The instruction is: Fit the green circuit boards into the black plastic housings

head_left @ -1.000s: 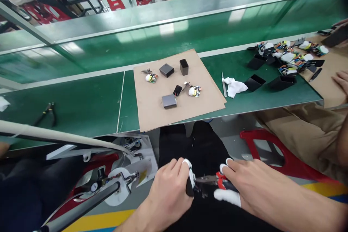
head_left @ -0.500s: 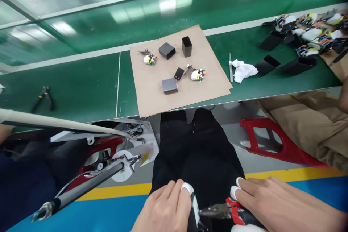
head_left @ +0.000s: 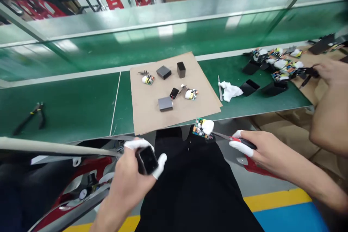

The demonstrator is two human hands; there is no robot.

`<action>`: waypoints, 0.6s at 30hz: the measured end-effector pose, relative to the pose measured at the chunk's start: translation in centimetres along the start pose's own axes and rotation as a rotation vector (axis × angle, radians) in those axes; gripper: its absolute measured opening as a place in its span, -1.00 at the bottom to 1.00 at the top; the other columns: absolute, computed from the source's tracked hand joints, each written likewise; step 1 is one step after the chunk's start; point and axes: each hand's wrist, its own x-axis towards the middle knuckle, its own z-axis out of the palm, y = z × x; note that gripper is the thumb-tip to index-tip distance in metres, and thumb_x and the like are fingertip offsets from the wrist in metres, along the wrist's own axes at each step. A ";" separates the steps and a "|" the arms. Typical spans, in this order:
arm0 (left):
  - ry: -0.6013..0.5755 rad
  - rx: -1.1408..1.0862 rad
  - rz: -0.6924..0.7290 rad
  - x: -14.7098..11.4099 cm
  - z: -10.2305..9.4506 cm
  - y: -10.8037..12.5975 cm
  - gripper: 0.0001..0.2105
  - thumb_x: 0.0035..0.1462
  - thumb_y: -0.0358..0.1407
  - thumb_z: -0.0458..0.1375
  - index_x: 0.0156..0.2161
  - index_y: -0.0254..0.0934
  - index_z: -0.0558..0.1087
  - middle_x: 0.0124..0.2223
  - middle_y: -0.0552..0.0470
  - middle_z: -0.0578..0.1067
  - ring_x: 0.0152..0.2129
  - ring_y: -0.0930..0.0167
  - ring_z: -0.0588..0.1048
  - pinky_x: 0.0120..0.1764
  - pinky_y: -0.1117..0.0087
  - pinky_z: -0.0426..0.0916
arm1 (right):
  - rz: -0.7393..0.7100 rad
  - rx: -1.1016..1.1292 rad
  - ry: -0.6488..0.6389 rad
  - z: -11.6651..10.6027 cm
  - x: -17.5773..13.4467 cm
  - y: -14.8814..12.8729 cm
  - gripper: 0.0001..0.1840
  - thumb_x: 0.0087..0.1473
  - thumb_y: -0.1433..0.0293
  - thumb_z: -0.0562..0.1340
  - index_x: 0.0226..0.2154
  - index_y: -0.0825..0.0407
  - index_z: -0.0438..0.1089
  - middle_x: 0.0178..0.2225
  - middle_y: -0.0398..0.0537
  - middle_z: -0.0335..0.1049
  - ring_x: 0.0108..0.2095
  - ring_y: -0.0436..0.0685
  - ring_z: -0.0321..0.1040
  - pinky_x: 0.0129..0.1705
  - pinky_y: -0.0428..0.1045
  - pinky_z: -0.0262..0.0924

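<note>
My left hand, with white finger cots on its fingertips, is closed around a black rectangular casing whose open end faces up. My right hand, also wearing white finger cots, grips red-and-black pliers. A circuit board with white blob and yellow and orange parts hangs at the tips of the pliers, above my lap near the bench edge. On the brown cardboard lie two more circuit boards, one of them beside a grey casing. Two further dark casings, one upright, stand behind them.
Tweezers, a white cloth and black casings lie to the right, near a heap of boards. A co-worker's arm reaches in there. Pliers lie at left, above a pale pole.
Both hands have risen from my lap and moved apart. The circuit board is now out in the open at the plier tips, while the left hand holds the casing. The view has tilted up.
</note>
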 end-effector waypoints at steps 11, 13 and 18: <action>0.200 0.068 -0.048 14.7 6.4 -9.0 -0.63 0.16 -0.04 0.36 -0.07 -0.16 0.40 -0.07 -0.09 0.49 -0.07 0.08 0.48 0.04 0.05 0.45 | 0.148 -0.087 0.279 0.7 10.4 0.1 -0.62 0.39 0.11 0.13 -0.43 -0.10 0.15 -0.46 -0.07 0.41 -0.47 0.17 0.27 -0.39 0.03 -0.09; 0.201 0.068 -0.026 15.0 7.2 -9.4 -0.64 0.18 -0.05 0.35 -0.04 -0.17 0.41 -0.03 -0.12 0.48 -0.02 0.04 0.45 0.09 -0.01 0.43 | 0.123 -0.140 0.335 0.6 10.3 0.3 -0.64 0.38 0.15 0.12 -0.44 -0.09 0.15 -0.37 -0.04 0.42 -0.37 0.20 0.34 -0.36 0.02 -0.06; 0.205 0.065 -0.013 14.7 7.6 -10.1 -0.54 0.18 -0.02 0.35 0.05 -0.19 0.39 0.00 -0.15 0.46 -0.02 0.01 0.43 0.10 -0.06 0.42 | 0.189 -0.172 0.346 -0.2 9.0 0.7 -0.73 0.33 0.28 0.13 -0.43 -0.08 0.17 -0.43 -0.09 0.39 -0.40 0.18 0.29 -0.35 0.01 -0.08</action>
